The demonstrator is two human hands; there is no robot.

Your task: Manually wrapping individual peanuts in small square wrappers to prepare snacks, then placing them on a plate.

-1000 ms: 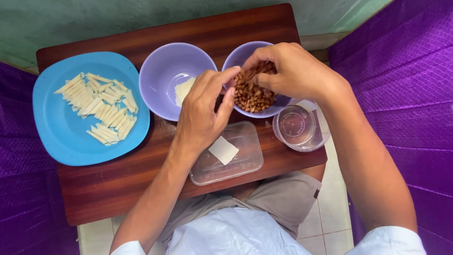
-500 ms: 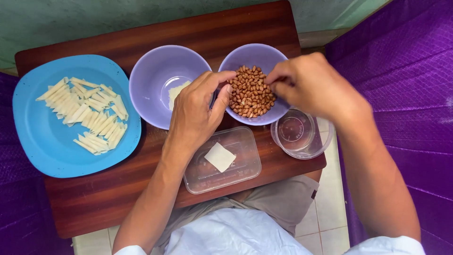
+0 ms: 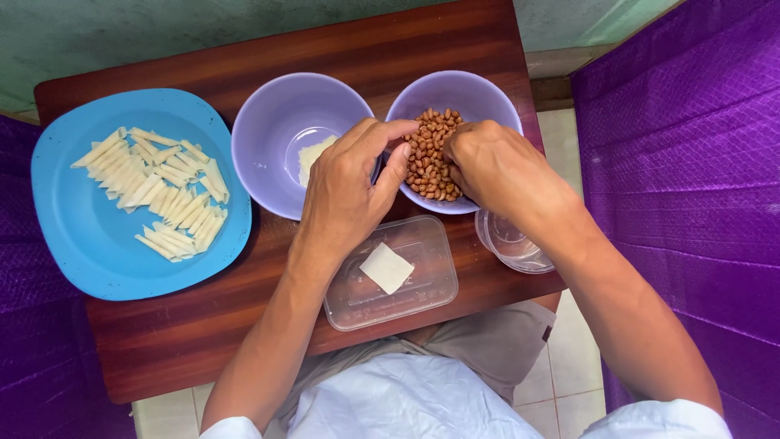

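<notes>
On the wooden table (image 3: pixel 195 333), both hands, left (image 3: pixel 349 191) and right (image 3: pixel 496 167), fingers curled, grip unclear, over the lilac bowl (image 3: pixel 479 93) of peanuts (image 3: pixel 429 154).

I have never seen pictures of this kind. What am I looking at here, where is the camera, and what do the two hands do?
There is no machine here: a person wears one camera on the head, and it looks straight down at their own two bare hands over a small wooden table.

On the table lie a blue plate with pale rolled pastry sticks, a purple bowl with a pale piece inside, a second purple bowl with peanuts, a clear plastic box holding a square white wrapper, and a small clear cup.

The left hand rests between the bowls, its fingers at the peanut bowl's rim. The right hand reaches into the peanuts. Whether either hand grips anything is hidden.
</notes>
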